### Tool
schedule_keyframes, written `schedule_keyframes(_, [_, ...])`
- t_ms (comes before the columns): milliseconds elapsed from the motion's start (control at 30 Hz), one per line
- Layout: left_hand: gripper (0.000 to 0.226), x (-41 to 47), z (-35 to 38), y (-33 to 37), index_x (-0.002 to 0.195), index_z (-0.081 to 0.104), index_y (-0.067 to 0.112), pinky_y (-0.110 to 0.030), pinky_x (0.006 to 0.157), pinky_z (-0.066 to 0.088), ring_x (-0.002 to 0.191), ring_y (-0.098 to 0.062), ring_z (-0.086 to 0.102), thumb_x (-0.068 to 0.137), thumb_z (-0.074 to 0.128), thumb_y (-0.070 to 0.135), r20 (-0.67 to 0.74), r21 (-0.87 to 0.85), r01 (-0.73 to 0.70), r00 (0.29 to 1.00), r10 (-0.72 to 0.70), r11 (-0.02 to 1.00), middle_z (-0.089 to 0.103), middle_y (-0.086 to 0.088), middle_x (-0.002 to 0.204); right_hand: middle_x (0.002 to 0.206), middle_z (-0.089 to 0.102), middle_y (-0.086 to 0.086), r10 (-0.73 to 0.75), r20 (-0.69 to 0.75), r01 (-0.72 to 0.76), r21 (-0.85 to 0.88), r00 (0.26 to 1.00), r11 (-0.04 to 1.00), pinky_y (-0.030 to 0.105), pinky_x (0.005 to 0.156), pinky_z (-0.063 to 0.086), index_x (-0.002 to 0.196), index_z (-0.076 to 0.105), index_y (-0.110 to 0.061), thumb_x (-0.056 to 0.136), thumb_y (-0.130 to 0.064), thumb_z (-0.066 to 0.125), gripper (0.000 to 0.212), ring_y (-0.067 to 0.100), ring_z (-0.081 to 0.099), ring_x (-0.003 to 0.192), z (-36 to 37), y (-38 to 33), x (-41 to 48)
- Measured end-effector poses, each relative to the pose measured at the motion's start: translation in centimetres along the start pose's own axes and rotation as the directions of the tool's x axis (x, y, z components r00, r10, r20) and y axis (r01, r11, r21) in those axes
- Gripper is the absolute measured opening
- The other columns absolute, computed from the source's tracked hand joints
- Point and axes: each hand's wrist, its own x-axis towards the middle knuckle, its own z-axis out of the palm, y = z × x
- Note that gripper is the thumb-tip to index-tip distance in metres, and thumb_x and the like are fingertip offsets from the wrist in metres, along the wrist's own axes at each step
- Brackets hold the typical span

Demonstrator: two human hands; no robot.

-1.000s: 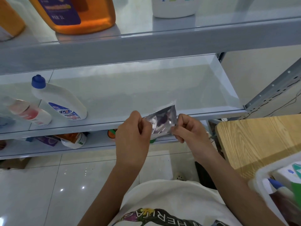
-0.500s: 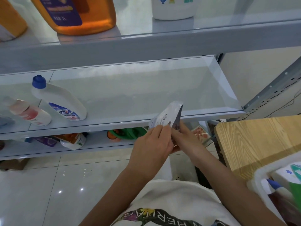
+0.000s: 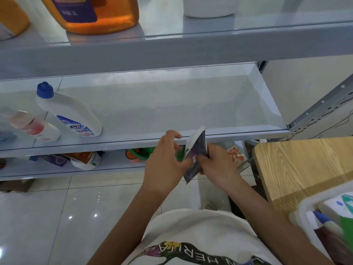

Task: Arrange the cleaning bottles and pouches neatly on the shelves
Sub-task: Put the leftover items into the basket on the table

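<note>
One flat, glossy foil pouch (image 3: 196,148) between left hand (image 3: 164,163), right hand (image 3: 215,165)

A wooden table (image 3: 305,169) stands on the right with a white tub (image 3: 315,199) on its near corner, over a shiny white floor (image 3: 47,217) with a brown box (image 3: 17,185) far left.

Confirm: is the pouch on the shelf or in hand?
In hand: the left hand and right hand hold the pouch, off the middle shelf, before its front edge.
</note>
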Motion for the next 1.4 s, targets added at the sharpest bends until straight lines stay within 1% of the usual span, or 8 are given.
schedule_keyframes(167, [0.003,1.1,-0.7,-0.8,0.092,0.063,0.021,-0.013,0.053,0.041,0.055,-0.002,0.055,0.089,0.065,0.023,-0.123,-0.005,0.032,0.992,-0.032,0.999,0.053,0.015,0.06,0.051,0.048,-0.008,0.0,0.01,-0.001,0.057,1.0,0.998,0.015,0.046,0.032,0.061,0.052,-0.023,0.092,-0.009,0.047,0.034,0.003,0.043,0.043,-0.3,0.1,0.4])
schedule_keyframes(467, [0.012,1.0,-1.4,-0.7,0.098,0.065,0.019,-0.011,0.054,0.04,0.055,-0.004,0.053,0.086,0.068,0.02,-0.106,-0.078,-0.009,0.994,0.0,0.997,0.053,0.015,0.062,0.052,0.05,-0.005,0.031,0.041,-0.037,0.154,0.999,0.987,0.015,0.046,0.033,0.065,0.056,-0.02,0.094,-0.014,0.049,0.031,0.004,0.04,0.044,-0.6,0.1,0.4])
schedule_keyframes(700, [0.062,-0.1,-1.1,-0.8,0.125,0.052,0.036,-0.012,0.088,0.045,0.106,0.002,0.052,0.071,0.061,0.065,0.253,-0.279,-0.277,0.902,0.349,0.919,0.051,0.022,0.115,0.062,0.056,0.01,0.24,0.113,-0.25,0.689,0.964,0.68,0.028,0.054,0.043,0.079,0.061,-0.006,0.089,0.001,0.048,0.018,0.015,0.045,0.049,-0.8,-0.5,0.8])
schedule_keyframes(867, [0.031,-0.3,-0.4,-1.7,0.098,0.069,0.012,-0.019,0.072,0.051,0.083,-0.002,0.058,0.083,0.06,0.038,-0.067,-0.126,-0.432,0.902,0.427,0.893,0.063,0.009,0.093,0.051,0.048,0.004,0.179,0.152,-0.225,0.817,0.972,0.531,0.026,0.051,0.04,0.077,0.056,-0.003,0.092,-0.002,0.044,0.019,0.011,0.039,0.041,-1.0,0.2,1.1])
schedule_keyframes(1067, [0.014,0.6,-1.4,-1.1,0.08,0.056,0.012,-0.022,0.059,0.044,0.067,-0.014,0.054,0.091,0.063,0.016,-0.32,-0.14,-0.26,0.925,0.205,0.955,0.057,-0.001,0.074,0.074,0.058,0.002,0.158,0.094,-0.173,0.762,0.983,0.624,0.032,0.074,0.049,0.103,0.063,-0.011,0.089,-0.046,0.051,0.04,0.016,0.056,0.07,-1.0,1.0,0.9])
schedule_keyframes(1133, [0.016,0.9,-2.0,-1.1,0.08,0.051,0.013,-0.019,0.059,0.043,0.069,-0.012,0.055,0.092,0.061,0.011,-0.329,-0.171,-0.219,0.932,0.154,0.961,0.054,0.003,0.073,0.094,0.058,-0.001,0.21,-0.074,-0.11,0.659,0.975,0.744,0.033,0.087,0.048,0.113,0.055,-0.014,0.09,-0.041,0.055,0.036,0.016,0.057,0.09,-1.0,1.4,1.1])
schedule_keyframes(1233, [0.017,1.1,-2.6,-1.0,0.079,0.05,0.015,-0.009,0.059,0.04,0.066,-0.003,0.051,0.093,0.06,0.01,-0.295,-0.228,-0.179,0.95,0.107,0.957,0.052,0.009,0.072,0.11,0.054,-0.012,0.102,-0.212,0.05,0.607,0.972,0.793,0.013,0.073,0.044,0.118,0.048,-0.022,0.088,-0.023,0.063,0.034,0.002,0.054,0.101,-1.3,1.7,1.3])
schedule_keyframes(1400, [0.017,1.0,-3.0,-1.2,0.079,0.056,0.023,-0.028,0.061,0.054,0.068,-0.012,0.061,0.091,0.062,0.013,-0.204,-0.447,-0.126,0.978,0.036,0.886,0.063,-0.001,0.076,0.086,0.07,-0.004,0.009,-0.24,0.17,0.714,0.971,0.679,0.013,0.065,0.049,0.091,0.065,-0.013,0.087,-0.007,0.062,0.008,0.003,0.064,0.076,-1.9,1.8,1.4])
